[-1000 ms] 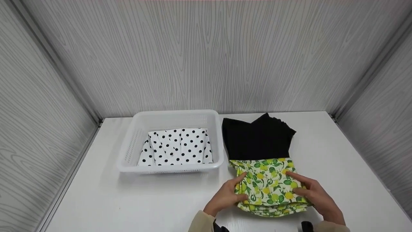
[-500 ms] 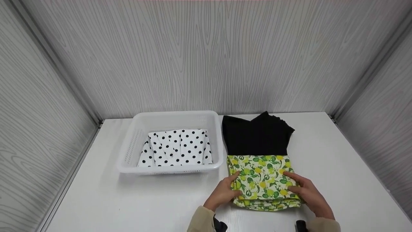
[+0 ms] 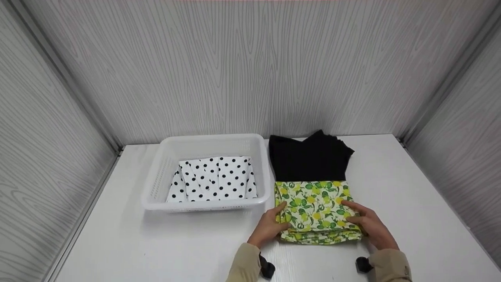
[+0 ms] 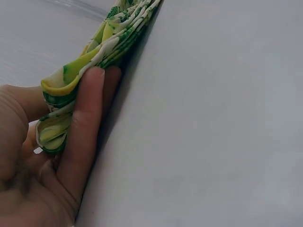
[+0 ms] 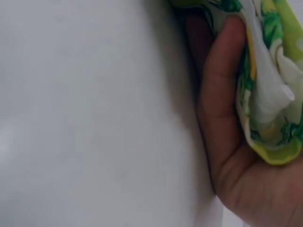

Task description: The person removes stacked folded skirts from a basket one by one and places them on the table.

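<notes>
A folded lemon-print cloth (image 3: 313,205), white with yellow fruit and green leaves, lies in several layers at the right of the head view. My left hand (image 3: 269,224) grips its left side, thumb on top; in the left wrist view, fingers (image 4: 85,118) reach under the layered folds. On the opposite side my right hand (image 3: 370,223) grips the cloth. In the right wrist view its fingers (image 5: 220,90) go beneath the rolled edge, close over the table. A black folded cloth (image 3: 309,158) lies directly behind, its near edge meeting the lemon-print cloth's far edge.
A white plastic basket (image 3: 207,205) stands to the left of the cloths, holding a white cloth with black dots (image 3: 219,178). The white table (image 3: 188,246) ends at a grey wood-grain wall (image 3: 219,78) at the back, with panels on both sides.
Both hands have moved the lemon-print cloth away from me and slightly left. The black cloth has shifted a little toward the back wall. The basket stays in place.
</notes>
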Tool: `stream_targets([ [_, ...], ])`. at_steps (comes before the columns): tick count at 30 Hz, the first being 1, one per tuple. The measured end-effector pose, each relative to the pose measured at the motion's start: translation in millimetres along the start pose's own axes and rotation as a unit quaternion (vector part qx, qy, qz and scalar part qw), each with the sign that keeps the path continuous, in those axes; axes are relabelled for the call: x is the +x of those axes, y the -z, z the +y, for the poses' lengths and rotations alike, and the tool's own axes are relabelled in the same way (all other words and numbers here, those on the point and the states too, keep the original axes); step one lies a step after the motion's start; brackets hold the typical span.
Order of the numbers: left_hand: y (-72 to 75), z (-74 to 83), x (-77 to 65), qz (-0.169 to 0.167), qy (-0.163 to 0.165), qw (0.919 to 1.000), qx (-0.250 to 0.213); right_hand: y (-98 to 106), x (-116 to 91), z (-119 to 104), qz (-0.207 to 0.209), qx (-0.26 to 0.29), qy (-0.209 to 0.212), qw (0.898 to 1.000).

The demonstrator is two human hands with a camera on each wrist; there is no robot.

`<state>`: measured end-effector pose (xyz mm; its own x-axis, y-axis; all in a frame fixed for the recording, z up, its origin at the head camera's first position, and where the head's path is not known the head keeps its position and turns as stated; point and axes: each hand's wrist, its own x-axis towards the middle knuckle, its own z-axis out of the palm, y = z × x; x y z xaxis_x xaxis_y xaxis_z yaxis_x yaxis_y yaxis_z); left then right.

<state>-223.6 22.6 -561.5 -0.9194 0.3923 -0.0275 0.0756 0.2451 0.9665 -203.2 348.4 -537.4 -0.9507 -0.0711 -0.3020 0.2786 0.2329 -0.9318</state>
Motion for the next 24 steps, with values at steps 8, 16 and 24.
stream_targets([
  [8,0.7,-0.8,-0.7,-0.012,0.036,0.9972,-0.065,-1.1,2.1,-0.3,0.002,0.004,-0.013,1.0],
  [16,2.0,-2.0,-4.4,-0.013,0.045,0.9958,-0.079,-3.3,1.9,2.8,-0.002,0.003,-0.014,1.0],
  [24,6.4,11.2,-1.1,0.009,0.004,0.9986,0.052,-5.2,-1.1,-8.4,0.045,-0.053,-0.005,0.998],
])
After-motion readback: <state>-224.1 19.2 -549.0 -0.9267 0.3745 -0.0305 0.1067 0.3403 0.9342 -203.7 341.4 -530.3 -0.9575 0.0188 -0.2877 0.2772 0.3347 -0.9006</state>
